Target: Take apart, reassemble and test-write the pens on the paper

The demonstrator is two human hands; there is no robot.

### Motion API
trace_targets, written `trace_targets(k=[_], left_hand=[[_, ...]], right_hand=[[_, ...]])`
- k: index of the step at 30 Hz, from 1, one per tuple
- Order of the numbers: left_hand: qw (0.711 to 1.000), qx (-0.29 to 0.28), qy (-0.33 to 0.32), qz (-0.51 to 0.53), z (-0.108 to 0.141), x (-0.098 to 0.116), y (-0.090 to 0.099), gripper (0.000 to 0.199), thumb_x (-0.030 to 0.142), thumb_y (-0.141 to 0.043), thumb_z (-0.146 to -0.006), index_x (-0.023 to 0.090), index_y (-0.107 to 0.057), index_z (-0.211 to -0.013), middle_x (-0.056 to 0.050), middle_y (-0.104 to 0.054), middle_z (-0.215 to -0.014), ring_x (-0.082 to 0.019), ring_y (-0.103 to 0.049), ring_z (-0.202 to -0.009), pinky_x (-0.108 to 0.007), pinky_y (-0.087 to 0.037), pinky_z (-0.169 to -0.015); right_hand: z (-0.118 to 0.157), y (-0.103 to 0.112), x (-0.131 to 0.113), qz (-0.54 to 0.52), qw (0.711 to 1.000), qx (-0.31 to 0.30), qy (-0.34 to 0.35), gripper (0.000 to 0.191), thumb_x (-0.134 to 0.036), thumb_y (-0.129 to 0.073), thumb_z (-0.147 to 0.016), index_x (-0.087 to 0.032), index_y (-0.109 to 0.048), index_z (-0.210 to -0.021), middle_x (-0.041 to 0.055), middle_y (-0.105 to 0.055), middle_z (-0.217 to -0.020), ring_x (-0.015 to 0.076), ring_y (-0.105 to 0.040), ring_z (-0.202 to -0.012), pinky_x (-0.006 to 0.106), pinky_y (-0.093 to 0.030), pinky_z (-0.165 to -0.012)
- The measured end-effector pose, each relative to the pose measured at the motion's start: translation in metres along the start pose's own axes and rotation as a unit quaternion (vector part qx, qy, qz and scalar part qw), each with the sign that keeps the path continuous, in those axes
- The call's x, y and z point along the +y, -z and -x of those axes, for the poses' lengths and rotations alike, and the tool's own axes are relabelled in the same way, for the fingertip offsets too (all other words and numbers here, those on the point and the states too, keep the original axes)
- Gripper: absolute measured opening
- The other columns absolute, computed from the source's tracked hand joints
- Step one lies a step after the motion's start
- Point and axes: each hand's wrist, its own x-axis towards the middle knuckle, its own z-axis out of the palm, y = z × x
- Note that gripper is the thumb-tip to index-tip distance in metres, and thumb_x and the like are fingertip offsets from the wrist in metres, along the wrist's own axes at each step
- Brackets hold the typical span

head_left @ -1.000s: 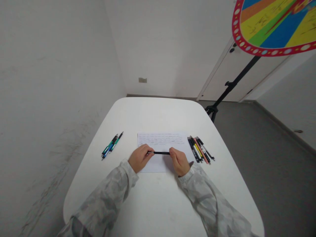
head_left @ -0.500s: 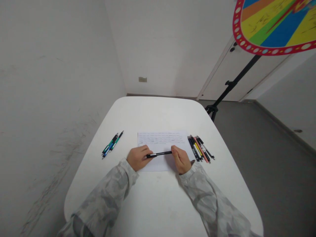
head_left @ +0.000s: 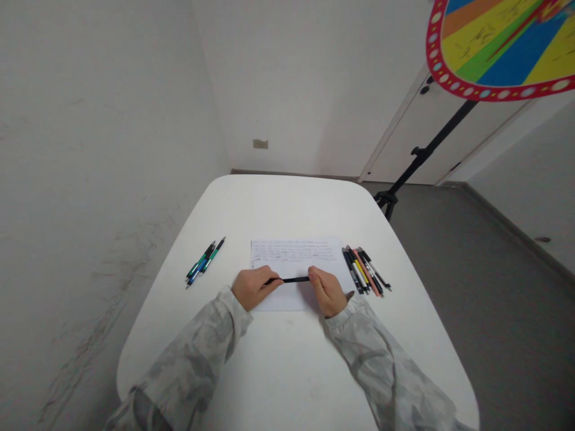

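Note:
A black pen (head_left: 295,279) spans the gap between my two hands, lying nearly level above the paper. My left hand (head_left: 255,287) is closed on its left end, with thumb and fingers covering that part. The other end sits in the closed fingers of my right hand (head_left: 329,291). Under both hands lies a white sheet of paper (head_left: 291,299), its upper part filled with rows of handwriting. To the right of my right hand is a bunch of several pens (head_left: 365,270) in black, white, yellow and pink. Several green and blue pens (head_left: 204,262) rest on the left.
The white table (head_left: 287,206) has rounded corners and stands near the walls at the left and back. A colourful prize wheel (head_left: 507,54) on a black tripod stand (head_left: 422,157) rises beyond the table's right side, in front of a door.
My left thumb and fingers have slid rightward along the pen and now cover its left end, which showed before. My right hand has shifted slightly left.

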Motion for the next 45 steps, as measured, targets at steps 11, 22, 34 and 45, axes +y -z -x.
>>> trace_targets(k=[11,22,34,45], left_hand=[[1.0,-0.013,0.022,-0.001,-0.002,0.001,0.001,0.035,0.053,-0.054,-0.109,0.021,-0.069,-0.109,0.0,-0.072,-0.085,-0.013,-0.07,-0.072,-0.023,-0.053,-0.066],[0.998,-0.044,0.032,-0.012,-0.002,0.001,-0.001,0.037,0.054,-0.054,-0.109,0.021,-0.07,-0.108,0.0,-0.074,-0.084,-0.012,-0.068,-0.066,-0.022,-0.051,-0.063],[0.998,-0.046,0.023,-0.035,-0.002,-0.001,-0.002,0.042,0.051,-0.044,-0.113,0.021,-0.072,-0.102,-0.001,-0.071,-0.08,-0.013,-0.068,-0.071,-0.024,-0.049,-0.064],[0.997,0.019,0.005,-0.078,-0.003,-0.003,0.0,0.047,0.034,-0.04,-0.115,0.019,-0.063,-0.076,-0.001,-0.065,-0.069,-0.012,-0.061,-0.062,-0.026,-0.044,-0.061]], right_hand=[[-0.001,0.004,-0.006,-0.008,1.0,-0.013,-0.008,0.043,-0.048,-0.029,-0.114,-0.026,-0.042,-0.079,-0.0005,-0.05,-0.069,0.0189,-0.051,-0.063,0.035,-0.039,-0.063],[-0.001,0.004,-0.007,0.001,1.0,-0.026,-0.006,0.039,-0.045,-0.03,-0.114,-0.027,-0.042,-0.083,-0.0007,-0.05,-0.069,0.0197,-0.051,-0.064,0.034,-0.038,-0.064],[-0.001,0.005,-0.006,0.001,1.0,-0.029,-0.006,0.031,-0.038,-0.037,-0.112,-0.026,-0.047,-0.086,-0.0008,-0.054,-0.071,0.0194,-0.054,-0.066,0.034,-0.041,-0.066],[-0.001,0.007,-0.012,-0.022,1.0,0.017,-0.012,0.024,-0.036,-0.042,-0.11,-0.025,-0.053,-0.092,-0.0008,-0.056,-0.074,0.0174,-0.053,-0.066,0.032,-0.042,-0.066]])
